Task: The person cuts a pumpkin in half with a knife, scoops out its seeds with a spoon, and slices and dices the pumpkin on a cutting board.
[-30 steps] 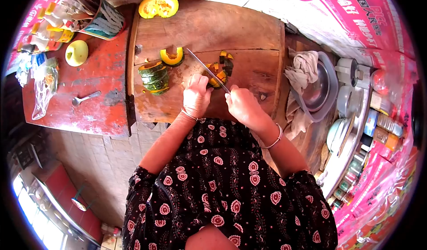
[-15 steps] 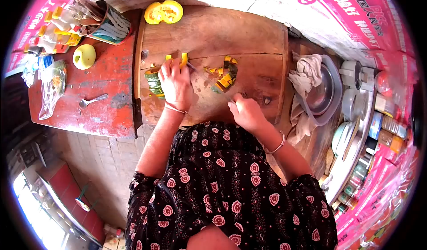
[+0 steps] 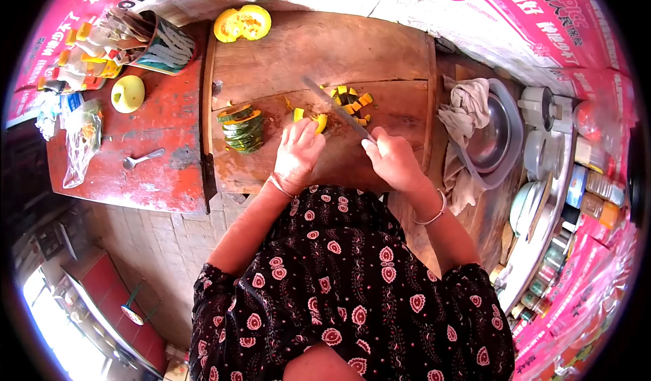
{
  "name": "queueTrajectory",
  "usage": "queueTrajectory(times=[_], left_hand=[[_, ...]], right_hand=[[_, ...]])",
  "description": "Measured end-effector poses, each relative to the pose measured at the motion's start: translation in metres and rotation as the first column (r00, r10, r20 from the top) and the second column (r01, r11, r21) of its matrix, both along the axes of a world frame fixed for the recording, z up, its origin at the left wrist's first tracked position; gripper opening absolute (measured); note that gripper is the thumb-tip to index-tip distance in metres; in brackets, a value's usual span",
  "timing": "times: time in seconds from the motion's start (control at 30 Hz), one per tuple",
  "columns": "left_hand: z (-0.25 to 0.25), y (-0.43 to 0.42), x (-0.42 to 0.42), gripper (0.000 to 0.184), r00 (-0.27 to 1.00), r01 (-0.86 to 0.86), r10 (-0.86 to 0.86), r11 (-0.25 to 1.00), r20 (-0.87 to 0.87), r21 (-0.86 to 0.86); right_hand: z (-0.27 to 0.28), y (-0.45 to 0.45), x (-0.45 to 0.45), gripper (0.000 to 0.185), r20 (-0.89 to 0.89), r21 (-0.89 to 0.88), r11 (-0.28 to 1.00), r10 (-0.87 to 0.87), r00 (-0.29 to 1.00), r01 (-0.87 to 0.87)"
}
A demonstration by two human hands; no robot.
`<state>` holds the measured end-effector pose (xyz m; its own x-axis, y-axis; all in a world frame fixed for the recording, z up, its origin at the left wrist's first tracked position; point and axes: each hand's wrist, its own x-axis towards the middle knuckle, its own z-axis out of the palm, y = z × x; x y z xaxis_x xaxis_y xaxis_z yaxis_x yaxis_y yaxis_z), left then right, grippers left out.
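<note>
My left hand (image 3: 298, 154) is closed, its fingertips pinching a curved pumpkin slice (image 3: 321, 121) at the middle of the wooden board (image 3: 325, 42). In my right hand (image 3: 395, 162) is the handle of a kitchen knife (image 3: 337, 109). Its long blade points up and left, passing beside small chopped pumpkin pieces (image 3: 364, 100) with dark green skin. To the left of my left hand lies a green-skinned pumpkin section (image 3: 243, 134), cut into slices that lean together. A halved pumpkin (image 3: 242, 24), orange flesh upward, sits at the board's far left corner.
On the red table (image 3: 156, 177) to the left are a pale green apple (image 3: 128, 94), a spoon (image 3: 143, 159), a plastic bag (image 3: 83, 147), bottles and a container (image 3: 166, 45) of utensils. A plastic basin (image 3: 505, 137) with a cloth (image 3: 466, 110) stands at right, near a crowded shelf.
My left hand has moved right, from the pumpkin section to the board's middle, with a slice. The right hand has shifted slightly right, and the knife blade now shows clearly, angled up and left.
</note>
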<state>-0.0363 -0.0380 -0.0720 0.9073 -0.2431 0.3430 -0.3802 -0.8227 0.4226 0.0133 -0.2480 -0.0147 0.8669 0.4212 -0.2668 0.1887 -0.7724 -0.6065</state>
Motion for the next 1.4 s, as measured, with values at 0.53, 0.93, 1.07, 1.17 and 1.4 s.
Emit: queueTrajectory(times=[0.53, 0.93, 1.07, 1.17, 1.4], left_hand=[[0.001, 0.007, -0.003, 0.025, 0.947, -0.317, 0.312, 0.89, -0.07, -0.328], [0.035, 0.041, 0.047, 0.034, 0.912, -0.409, 0.363, 0.774, -0.191, -0.483], [0.017, 0.039, 0.055, 0.025, 0.905, -0.423, 0.314, 0.728, -0.286, -0.539], [0.009, 0.038, 0.058, 0.021, 0.854, -0.506, 0.283, 0.649, -0.437, -0.568], [0.005, 0.04, 0.064, 0.017, 0.84, -0.533, 0.316, 0.633, -0.441, -0.562]], right_hand=[[-0.011, 0.029, 0.002, 0.014, 0.113, -0.181, 0.941, 0.307, 0.945, -0.285], [-0.014, 0.03, -0.012, 0.019, 0.028, -0.141, 0.978, 0.158, 0.987, -0.153], [-0.013, 0.034, -0.011, 0.018, -0.004, -0.166, 0.976, 0.144, 0.99, -0.143], [-0.013, 0.038, -0.01, 0.017, -0.036, -0.181, 0.974, 0.129, 0.991, -0.134], [-0.019, 0.047, -0.005, 0.01, -0.034, -0.217, 0.967, 0.132, 0.991, -0.136]])
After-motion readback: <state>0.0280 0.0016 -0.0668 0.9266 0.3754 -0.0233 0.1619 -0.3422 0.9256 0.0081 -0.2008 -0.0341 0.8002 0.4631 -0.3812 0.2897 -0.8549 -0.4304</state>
